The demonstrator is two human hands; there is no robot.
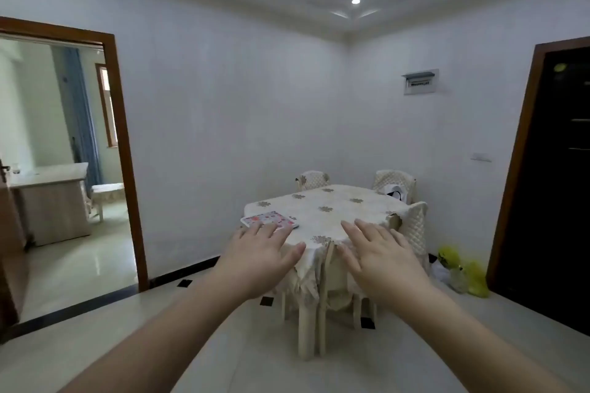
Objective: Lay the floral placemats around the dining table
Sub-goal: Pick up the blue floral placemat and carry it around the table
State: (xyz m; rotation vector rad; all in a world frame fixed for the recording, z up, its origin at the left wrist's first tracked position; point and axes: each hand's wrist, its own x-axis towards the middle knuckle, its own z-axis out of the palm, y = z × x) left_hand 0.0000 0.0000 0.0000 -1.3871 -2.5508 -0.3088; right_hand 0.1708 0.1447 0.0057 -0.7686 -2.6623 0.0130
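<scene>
A dining table [344,217] under a cream cloth with brown flower motifs stands in the room's far corner. A stack of floral placemats [271,219], white with pink and red flowers, lies at the table's near left edge. My left hand [258,260] and my right hand [381,260] are stretched out in front of me, palms down, fingers straight and spread, holding nothing. Both hands are in the air, well short of the table. The left fingertips overlap the placemats only in the picture.
Cream padded chairs [396,182] stand around the table; one chair [332,297] is tucked in at the near side. Yellow bags [472,274] lie on the floor at right by a dark doorway [549,188]. An open doorway [64,169] at left leads to another room.
</scene>
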